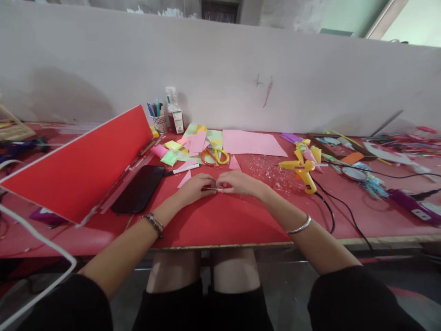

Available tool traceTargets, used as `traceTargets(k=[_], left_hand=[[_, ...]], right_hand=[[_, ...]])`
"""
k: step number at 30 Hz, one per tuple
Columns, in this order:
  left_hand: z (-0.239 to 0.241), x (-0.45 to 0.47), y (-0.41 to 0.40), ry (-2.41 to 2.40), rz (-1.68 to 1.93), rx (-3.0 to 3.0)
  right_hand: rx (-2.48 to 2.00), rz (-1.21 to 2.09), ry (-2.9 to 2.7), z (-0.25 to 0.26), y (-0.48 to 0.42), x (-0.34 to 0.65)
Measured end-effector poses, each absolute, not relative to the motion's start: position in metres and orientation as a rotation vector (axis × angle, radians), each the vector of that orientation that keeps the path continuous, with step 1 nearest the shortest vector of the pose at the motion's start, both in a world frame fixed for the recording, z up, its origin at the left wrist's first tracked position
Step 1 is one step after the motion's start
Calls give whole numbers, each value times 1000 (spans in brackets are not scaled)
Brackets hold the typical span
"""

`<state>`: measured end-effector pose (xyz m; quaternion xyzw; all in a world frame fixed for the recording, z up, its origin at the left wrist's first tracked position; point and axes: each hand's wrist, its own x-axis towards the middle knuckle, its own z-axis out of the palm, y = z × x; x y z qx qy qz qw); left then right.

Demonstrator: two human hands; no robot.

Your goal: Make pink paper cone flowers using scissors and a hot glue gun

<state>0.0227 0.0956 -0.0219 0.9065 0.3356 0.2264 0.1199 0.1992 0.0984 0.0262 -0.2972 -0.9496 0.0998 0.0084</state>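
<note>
My left hand (197,188) and my right hand (238,183) meet low over the middle of the red tabletop, fingers curled in a pinch. Between their fingertips is a small, thin, pale pinkish strip (217,189), perhaps paper; the fingers partly cover it. Pink paper triangles (234,163) lie just beyond my hands. Behind them are scissors (215,156) with red and yellow handles. To the left of my left hand, a white-and-black craft knife or pen-like tool (186,169) lies beside a black phone (139,189).
A yellow glue gun (300,173) with a black cable stands right, near paper scraps (267,172). A red board (89,161) leans at left. Pink sheets (253,142), clay packets (170,158), a bottle (175,112) and a pen cup (159,123) are at the back.
</note>
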Motion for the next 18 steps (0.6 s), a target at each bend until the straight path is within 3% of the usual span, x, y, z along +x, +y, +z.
traceTargets(k=[8,18], left_hand=[[-21,25,90,1120,583,2770],[-16,30,81,1352,371,2974]], right_hand=[[-1109,65,-2967,20,88,195],[-1250,26,-2854,8,74,192]])
